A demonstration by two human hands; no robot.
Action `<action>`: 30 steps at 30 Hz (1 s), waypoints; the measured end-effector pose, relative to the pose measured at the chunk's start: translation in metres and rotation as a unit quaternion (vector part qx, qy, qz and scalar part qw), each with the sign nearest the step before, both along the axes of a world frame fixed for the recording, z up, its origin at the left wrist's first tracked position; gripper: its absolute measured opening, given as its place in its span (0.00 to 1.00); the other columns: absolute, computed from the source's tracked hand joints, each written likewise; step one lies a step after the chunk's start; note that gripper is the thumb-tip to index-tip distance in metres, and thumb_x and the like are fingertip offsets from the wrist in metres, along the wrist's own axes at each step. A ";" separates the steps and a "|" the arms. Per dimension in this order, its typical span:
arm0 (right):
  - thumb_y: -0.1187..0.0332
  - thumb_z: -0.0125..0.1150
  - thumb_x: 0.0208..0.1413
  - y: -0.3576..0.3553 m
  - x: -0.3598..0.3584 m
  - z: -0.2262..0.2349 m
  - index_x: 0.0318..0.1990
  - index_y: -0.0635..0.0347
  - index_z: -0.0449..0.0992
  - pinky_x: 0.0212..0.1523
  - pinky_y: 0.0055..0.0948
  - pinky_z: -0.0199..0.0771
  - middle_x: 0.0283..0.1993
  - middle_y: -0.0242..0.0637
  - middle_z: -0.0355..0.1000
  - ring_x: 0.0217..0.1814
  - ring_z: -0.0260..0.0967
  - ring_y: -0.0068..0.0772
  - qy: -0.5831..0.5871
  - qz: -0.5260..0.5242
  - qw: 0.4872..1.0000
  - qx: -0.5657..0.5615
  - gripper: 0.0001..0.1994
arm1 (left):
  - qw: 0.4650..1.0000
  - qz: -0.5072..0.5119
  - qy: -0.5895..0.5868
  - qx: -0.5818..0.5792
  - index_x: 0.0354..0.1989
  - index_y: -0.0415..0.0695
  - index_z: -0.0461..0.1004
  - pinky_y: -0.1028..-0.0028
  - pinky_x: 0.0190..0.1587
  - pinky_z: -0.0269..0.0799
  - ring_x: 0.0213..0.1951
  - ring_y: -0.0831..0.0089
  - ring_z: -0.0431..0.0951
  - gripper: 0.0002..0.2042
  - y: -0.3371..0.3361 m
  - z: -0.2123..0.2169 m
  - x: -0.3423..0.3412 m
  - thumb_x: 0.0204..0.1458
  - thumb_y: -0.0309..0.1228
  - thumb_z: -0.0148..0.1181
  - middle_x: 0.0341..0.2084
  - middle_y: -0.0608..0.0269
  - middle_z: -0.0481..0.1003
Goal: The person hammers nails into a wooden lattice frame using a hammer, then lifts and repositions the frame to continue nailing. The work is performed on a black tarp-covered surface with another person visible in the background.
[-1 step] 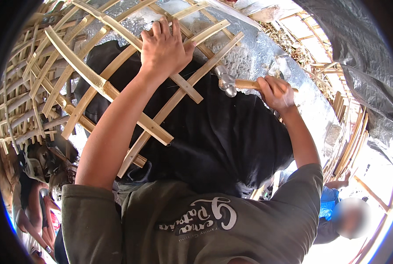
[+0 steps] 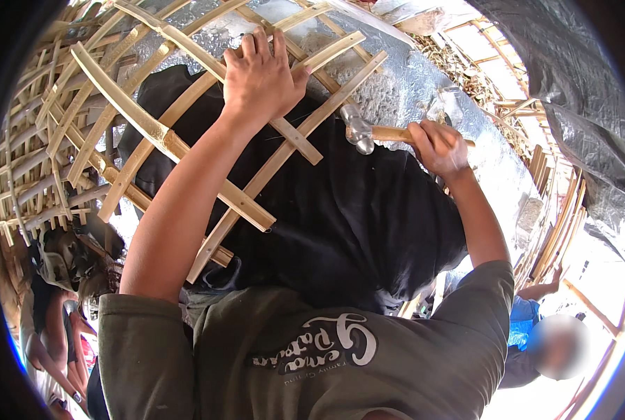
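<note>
A lattice of split bamboo slats lies in front of me, its strips crossing one another. At its far part, my left hand is closed over a crossing of slats, the fingers bent across the bamboo. What the palm covers is hidden. To the right, my right hand is wrapped round the wooden handle of a hammer. The metal hammer head is close to the end of one slat, over the edge of the black cloth. I cannot tell whether it touches anything.
A silver, foil-like surface slopes behind the lattice. Woven bamboo stands at left. Dark plastic sheeting hangs at right, above thin bamboo strips. Another person is at lower right; other people's arms show at lower left.
The hammer head has shifted very slightly. The other person's arm at lower right has lifted a little. My left hand and the lattice stay in place.
</note>
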State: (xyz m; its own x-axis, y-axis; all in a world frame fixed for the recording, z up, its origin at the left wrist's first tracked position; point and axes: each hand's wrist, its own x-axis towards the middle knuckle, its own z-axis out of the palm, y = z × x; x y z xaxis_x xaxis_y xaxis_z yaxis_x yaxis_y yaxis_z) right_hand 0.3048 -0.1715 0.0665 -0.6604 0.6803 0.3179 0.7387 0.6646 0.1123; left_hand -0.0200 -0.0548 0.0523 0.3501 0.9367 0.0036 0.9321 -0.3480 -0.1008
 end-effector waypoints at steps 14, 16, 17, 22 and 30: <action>0.67 0.61 0.57 0.007 0.001 -0.012 0.47 0.54 0.73 0.25 0.33 0.78 0.33 0.32 0.71 0.28 0.75 0.32 -0.033 -0.027 0.998 -0.041 0.11 | 1.000 0.000 -0.006 -0.003 0.70 0.36 0.57 0.46 0.60 0.63 0.63 0.51 0.66 0.38 0.007 0.002 0.003 0.64 0.57 0.44 0.65 0.42 0.63; 0.67 0.62 0.57 0.005 0.000 -0.013 0.46 0.54 0.74 0.25 0.32 0.77 0.32 0.31 0.70 0.27 0.75 0.31 -0.033 -0.034 0.998 -0.039 0.11 | 1.000 -0.008 -0.003 0.012 0.70 0.36 0.58 0.46 0.60 0.63 0.63 0.51 0.66 0.38 0.006 0.001 0.002 0.64 0.57 0.44 0.64 0.41 0.63; 0.67 0.62 0.56 0.004 -0.007 -0.013 0.45 0.54 0.74 0.24 0.31 0.76 0.32 0.31 0.70 0.27 0.74 0.29 -0.041 -0.062 0.996 -0.048 0.11 | 1.000 -0.012 -0.002 0.019 0.70 0.36 0.58 0.46 0.60 0.63 0.63 0.50 0.66 0.38 0.005 0.000 0.001 0.64 0.57 0.44 0.64 0.41 0.64; 0.68 0.61 0.56 0.008 -0.002 -0.003 0.46 0.54 0.74 0.24 0.31 0.77 0.31 0.32 0.71 0.27 0.76 0.30 0.023 0.009 0.999 0.022 0.11 | 1.000 -0.017 -0.001 0.008 0.70 0.36 0.57 0.45 0.58 0.64 0.63 0.49 0.66 0.38 0.008 0.003 0.001 0.64 0.57 0.45 0.63 0.39 0.64; 0.70 0.62 0.54 0.008 -0.006 -0.010 0.47 0.52 0.74 0.23 0.31 0.76 0.30 0.30 0.69 0.27 0.74 0.29 0.014 -0.009 1.000 -0.007 0.12 | 1.000 -0.023 -0.002 -0.003 0.71 0.38 0.57 0.46 0.57 0.66 0.60 0.48 0.69 0.37 0.007 0.004 -0.001 0.64 0.57 0.45 0.61 0.39 0.65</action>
